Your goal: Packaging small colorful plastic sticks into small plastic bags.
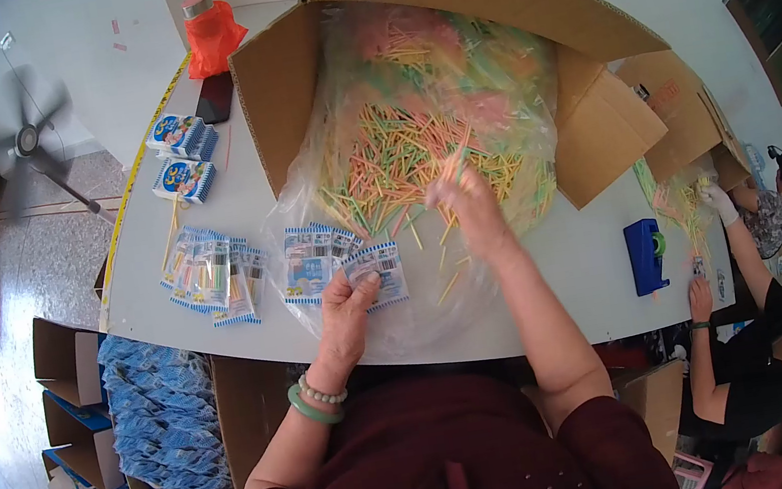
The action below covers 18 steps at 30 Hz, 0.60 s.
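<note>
My left hand (346, 317) pinches a small clear packet (381, 268) with blue-and-white print near the table's front. Beside it lie more flat packets (310, 257), slightly overlapping. Over the near edge of a big heap of thin pastel sticks (398, 152), my right hand (473, 207) is closed, with a few sticks standing up from its fingers. The heap lies in a clear plastic bag (306, 181) that spills from an open cardboard box (278, 99). Some loose sticks (449, 284) are scattered on the plastic between my hands.
Filled packets (203, 273) lie at the left, near stacked small boxes (184, 181), a phone (215, 99) and a bottle in a red bag (214, 38). A blue tape dispenser (647, 257) stands right. A carton of blue packets (165, 420) sits below left. Another person (762, 361) works at far right.
</note>
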### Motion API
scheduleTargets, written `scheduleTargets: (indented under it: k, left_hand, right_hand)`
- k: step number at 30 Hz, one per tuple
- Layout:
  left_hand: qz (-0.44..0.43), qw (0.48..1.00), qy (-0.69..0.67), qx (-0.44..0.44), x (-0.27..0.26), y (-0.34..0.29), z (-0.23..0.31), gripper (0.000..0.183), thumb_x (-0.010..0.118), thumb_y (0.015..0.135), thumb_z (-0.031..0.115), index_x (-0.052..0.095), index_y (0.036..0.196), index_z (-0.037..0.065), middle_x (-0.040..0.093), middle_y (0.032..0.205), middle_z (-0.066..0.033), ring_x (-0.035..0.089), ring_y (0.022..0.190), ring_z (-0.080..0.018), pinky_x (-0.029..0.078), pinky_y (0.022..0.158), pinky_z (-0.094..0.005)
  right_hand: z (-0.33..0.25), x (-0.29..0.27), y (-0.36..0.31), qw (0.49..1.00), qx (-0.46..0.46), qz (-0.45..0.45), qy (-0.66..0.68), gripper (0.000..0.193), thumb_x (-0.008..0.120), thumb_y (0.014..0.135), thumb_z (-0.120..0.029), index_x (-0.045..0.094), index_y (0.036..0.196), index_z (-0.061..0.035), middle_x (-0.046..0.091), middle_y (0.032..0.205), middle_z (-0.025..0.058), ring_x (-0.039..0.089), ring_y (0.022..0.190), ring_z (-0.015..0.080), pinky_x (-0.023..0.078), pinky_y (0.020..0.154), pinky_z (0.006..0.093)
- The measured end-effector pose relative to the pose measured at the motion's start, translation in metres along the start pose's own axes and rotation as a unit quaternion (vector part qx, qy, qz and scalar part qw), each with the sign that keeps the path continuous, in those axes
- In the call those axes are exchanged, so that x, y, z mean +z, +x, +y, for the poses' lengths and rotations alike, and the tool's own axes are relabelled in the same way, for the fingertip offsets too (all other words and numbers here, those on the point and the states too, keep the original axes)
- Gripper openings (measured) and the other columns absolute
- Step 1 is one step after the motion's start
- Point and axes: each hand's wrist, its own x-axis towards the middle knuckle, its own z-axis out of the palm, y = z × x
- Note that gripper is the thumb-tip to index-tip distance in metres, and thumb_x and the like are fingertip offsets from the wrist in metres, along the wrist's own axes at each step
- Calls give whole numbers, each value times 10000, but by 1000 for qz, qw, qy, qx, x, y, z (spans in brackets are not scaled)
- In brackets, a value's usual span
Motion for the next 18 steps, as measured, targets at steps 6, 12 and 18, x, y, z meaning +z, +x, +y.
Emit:
scheduleTargets:
  k: [6, 12, 18]
  left_hand:
    - [-52, 844, 415, 337, 31, 16, 28, 114, 556, 887, -2, 580, 997, -13, 532, 1309, -141, 492, 1189, -220, 350, 1044, -355]
    - [-47, 957, 226, 173, 36, 18, -2, 286, 531, 926, 21, 565, 1208, -2, 585, 1204, -113, 525, 1116, -169, 400, 959, -282]
    - [14, 894, 378, 238, 45, 8, 11, 109, 555, 907, 12, 608, 995, -24, 656, 1033, -93, 578, 875, -136, 465, 797, -274]
  right_hand:
    - [30, 54, -60, 991, -14, -96, -91, 132, 548, 924, -178, 495, 921, -57, 578, 814, 24, 548, 780, 125, 451, 729, 304]
    - [50, 60, -55, 1000, -13, 12, -20, 203, 551, 874, -145, 487, 1030, -31, 618, 936, 188, 630, 881, 326, 485, 753, 377]
    - [45, 56, -58, 994, -88, 46, -54, 170, 515, 881, -122, 501, 1016, -20, 631, 878, 193, 641, 867, 353, 494, 748, 399]
